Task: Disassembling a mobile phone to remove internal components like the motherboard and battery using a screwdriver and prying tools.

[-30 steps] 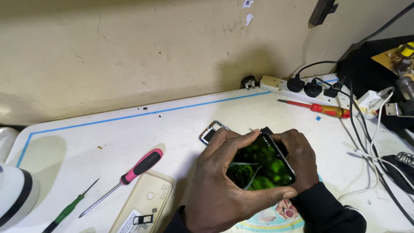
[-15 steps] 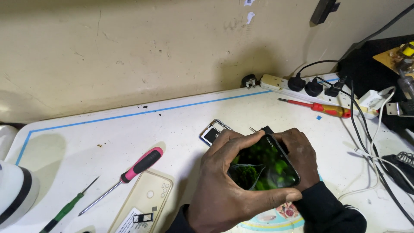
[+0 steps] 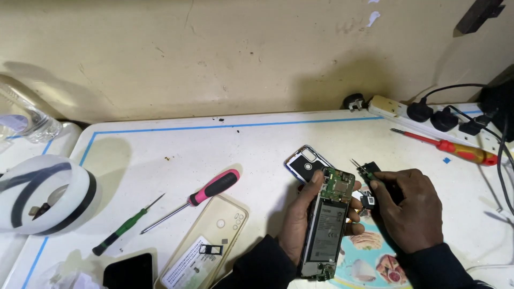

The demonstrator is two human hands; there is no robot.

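Head view, left to right. White table (image 3: 225, 144), edged with a blue line, set against a scuffed beige wall (image 3: 214, 53). Far left: a clear bottle (image 3: 27, 115) near the wall and a white ring with a black band (image 3: 45, 195). Next, a green screwdriver (image 3: 126, 227) and a pink screwdriver (image 3: 201, 195) lie near each other, tips pointing away from the person; a dark phone (image 3: 128, 272) sits at the bottom edge. A clear case (image 3: 206, 243) holds a small black tray (image 3: 208, 249). Centre: a back cover (image 3: 305, 163) lies flat on the table. Left hand (image 3: 300, 225) grips an opened phone (image 3: 327, 230) by its sides, fingers curled around it, battery and green board exposed, raised just over a picture mat (image 3: 369, 262). Right hand (image 3: 409, 217), just beside it, pinches tweezers (image 3: 360, 167), fingers closed on them, tips pointing up and left above the board. Right: a red screwdriver (image 3: 444, 147) lies before a white power strip (image 3: 428, 120) with black plugs.
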